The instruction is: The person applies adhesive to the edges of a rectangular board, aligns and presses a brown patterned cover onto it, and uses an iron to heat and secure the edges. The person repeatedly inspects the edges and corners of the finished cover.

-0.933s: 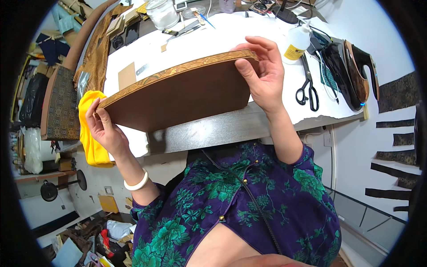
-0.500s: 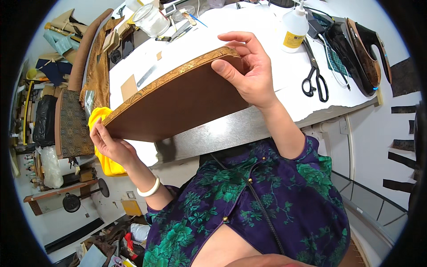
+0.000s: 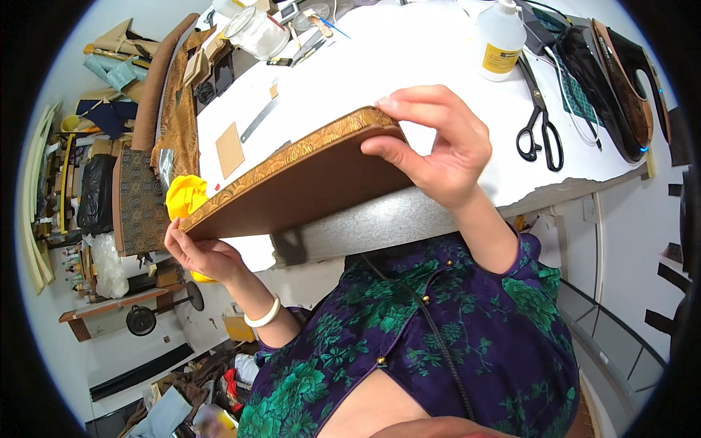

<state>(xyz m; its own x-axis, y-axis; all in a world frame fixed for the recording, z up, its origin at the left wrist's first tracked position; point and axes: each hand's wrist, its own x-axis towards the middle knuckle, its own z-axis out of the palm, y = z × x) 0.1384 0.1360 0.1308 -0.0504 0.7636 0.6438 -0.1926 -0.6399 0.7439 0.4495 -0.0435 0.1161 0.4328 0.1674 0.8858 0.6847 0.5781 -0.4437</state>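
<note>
Between my hands, above the table's front edge, is a flat dark brown leather-like panel (image 3: 299, 186) with an embossed golden-brown edge and rounded corners. It is tilted, its patterned edge facing up and its plain brown face toward me. My left hand (image 3: 204, 254), below a white bangle, pinches the panel's left corner. At the far right corner, my right hand (image 3: 449, 150) grips with fingers on the patterned edge and thumb by the brown face. The panel's other face is hidden. Just behind the left corner lies a bright yellow cloth (image 3: 187, 196).
White paper covers the table (image 3: 350, 73). On it are a tan card (image 3: 229, 150), a metal ruler (image 3: 260, 120), black-handled scissors (image 3: 540, 128), a yellow-labelled bottle (image 3: 501, 44) and a clear jar (image 3: 257, 33). Crowded shelves (image 3: 95, 190) stand at left.
The panel is tipped flatter, showing more of its patterned edge and less of its brown face. Both hands and the panel sit a little lower and farther right in view; the background has shifted right too.
</note>
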